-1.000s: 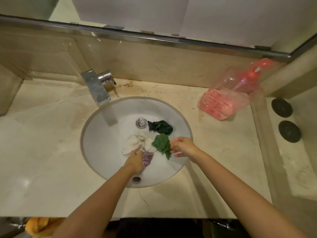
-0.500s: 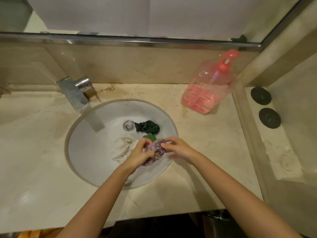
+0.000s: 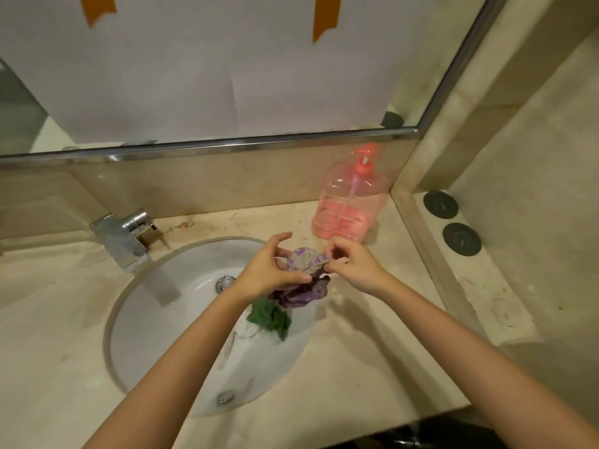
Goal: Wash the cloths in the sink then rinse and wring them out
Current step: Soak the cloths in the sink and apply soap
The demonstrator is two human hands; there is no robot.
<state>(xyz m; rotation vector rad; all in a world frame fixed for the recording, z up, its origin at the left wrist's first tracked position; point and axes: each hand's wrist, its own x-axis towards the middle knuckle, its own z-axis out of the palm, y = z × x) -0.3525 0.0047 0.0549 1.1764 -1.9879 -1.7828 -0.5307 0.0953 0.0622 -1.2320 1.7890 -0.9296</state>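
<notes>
Up comes the purple cloth, lifted clear of the sink toward its far right rim; left hand and right hand both pinch it, bunched. The green cloth lies below. Scrubbing looks next.

1. The purple cloth, patterned and crumpled, hangs bunched above the sink's far right rim.
2. The green cloth lies crumpled inside the sink, just below the purple one.
3. The sink is a white oval basin.
</notes>
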